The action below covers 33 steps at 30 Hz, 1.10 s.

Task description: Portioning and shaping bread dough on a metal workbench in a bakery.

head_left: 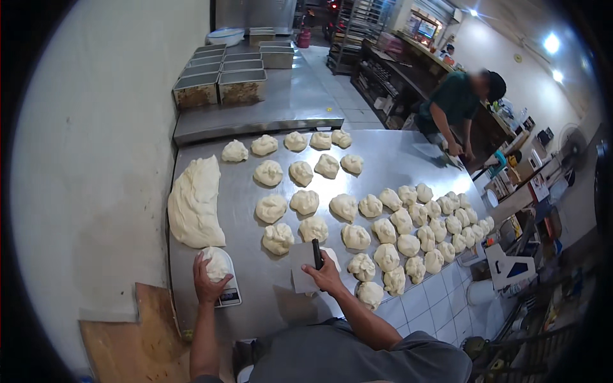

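My left hand (205, 281) curls around a lump of dough (217, 260) sitting on a white kitchen scale (230, 295) at the table's near left. In my right hand (327, 276) is a dough scraper (301, 271), gripped by its black handle, its flat blade hanging over the table. A dough piece lies partly hidden behind that hand. Just beyond the scale stretches a large slab of dough (195, 203). Rounded dough portions (279, 238) stand in rows across the middle, and many more (386, 256) crowd the right side.
The metal table (211, 325) adjoins a metal counter (300, 115) at the far left, where several loaf tins (242, 85) stand. A wall (96, 159) borders the left side. At the far right corner a co-worker (456, 105) bends over the table.
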Motion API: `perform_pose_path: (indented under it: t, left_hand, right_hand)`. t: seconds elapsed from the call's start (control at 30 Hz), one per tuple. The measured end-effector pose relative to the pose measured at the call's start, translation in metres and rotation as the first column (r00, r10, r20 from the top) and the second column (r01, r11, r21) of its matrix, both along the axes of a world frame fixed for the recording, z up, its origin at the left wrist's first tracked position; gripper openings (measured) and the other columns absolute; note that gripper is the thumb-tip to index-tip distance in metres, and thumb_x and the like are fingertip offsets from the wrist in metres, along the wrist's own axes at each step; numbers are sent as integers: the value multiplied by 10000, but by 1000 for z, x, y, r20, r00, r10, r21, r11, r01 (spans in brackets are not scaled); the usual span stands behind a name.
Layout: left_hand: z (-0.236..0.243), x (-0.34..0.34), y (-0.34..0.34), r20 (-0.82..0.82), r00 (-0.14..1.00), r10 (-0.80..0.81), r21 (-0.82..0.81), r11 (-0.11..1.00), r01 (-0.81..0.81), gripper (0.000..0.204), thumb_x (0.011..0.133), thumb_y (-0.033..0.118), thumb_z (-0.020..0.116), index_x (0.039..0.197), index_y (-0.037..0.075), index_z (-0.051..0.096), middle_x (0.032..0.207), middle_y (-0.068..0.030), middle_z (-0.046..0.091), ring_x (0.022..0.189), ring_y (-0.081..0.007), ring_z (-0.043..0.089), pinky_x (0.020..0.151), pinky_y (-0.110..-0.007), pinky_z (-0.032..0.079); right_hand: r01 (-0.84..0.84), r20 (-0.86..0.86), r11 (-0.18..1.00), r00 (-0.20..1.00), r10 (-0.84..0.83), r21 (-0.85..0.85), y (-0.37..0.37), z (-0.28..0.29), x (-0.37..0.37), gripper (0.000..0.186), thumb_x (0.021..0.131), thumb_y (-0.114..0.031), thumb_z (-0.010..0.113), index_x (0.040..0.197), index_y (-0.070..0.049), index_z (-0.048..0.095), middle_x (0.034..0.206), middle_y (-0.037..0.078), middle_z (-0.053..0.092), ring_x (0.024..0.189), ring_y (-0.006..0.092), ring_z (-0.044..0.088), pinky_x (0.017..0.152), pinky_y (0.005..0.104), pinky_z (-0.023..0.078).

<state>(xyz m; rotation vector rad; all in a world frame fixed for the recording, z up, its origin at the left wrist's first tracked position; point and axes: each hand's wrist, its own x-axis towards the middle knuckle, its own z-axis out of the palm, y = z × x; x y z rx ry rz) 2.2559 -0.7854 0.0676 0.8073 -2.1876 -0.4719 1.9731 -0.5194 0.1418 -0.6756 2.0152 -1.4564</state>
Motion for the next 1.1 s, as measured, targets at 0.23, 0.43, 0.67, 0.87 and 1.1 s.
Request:
perform_pose_path:
  t: [0.23,0.43,0.67,0.87,1.1]
  left_hand:
    - [-17,-5,-20,-150,971,186,367,922,-120,588,771,194,890,1238,20,577,1202,-168,651,1054,-337,640,976,-405,512]
    - [-39,10,-54,-408,811,419,740,672,25,355,1029,218,607,1305,-5,626,1148,-151,683,1033,-246,650,918,-353,527]
    - [-9,-42,-67,-763,470,444,647,519,559,380,995,189,555,1322,16,643,1396,-150,651,1212,-232,614,1042,-356,478]
    - [133,-164,-74,-664,740,103,523,772,362,437,928,62,700,1350,-7,613,1221,-108,717,1056,-224,667,969,-338,527]
    - [108,-300,-168,-469,872,-143,10,986,168,386,946,74,670,1331,76,687,1264,-122,674,1106,-289,641,1008,-369,501]
  right_hand:
    - [45,3,997,999,-45,60,-2,-2,9,517,870,-152,801,1317,-8,584,1070,140,697,888,241,643,846,361,524]
    - [96,47,990,994,-101,101,-9,7,15,513,872,-150,798,1318,-13,584,1070,140,701,885,243,644,839,365,525]
    - [134,130,989,981,-142,65,-11,-6,3,498,886,-119,777,1322,10,572,1120,195,712,932,257,684,818,369,557]
    - [138,211,986,965,-154,89,-31,10,-2,512,892,-141,787,1325,21,567,1139,195,701,943,268,669,850,378,548]
    - [302,206,946,924,-321,119,-33,29,-23,519,891,-171,799,1313,20,565,1164,197,688,978,273,649,894,384,529]
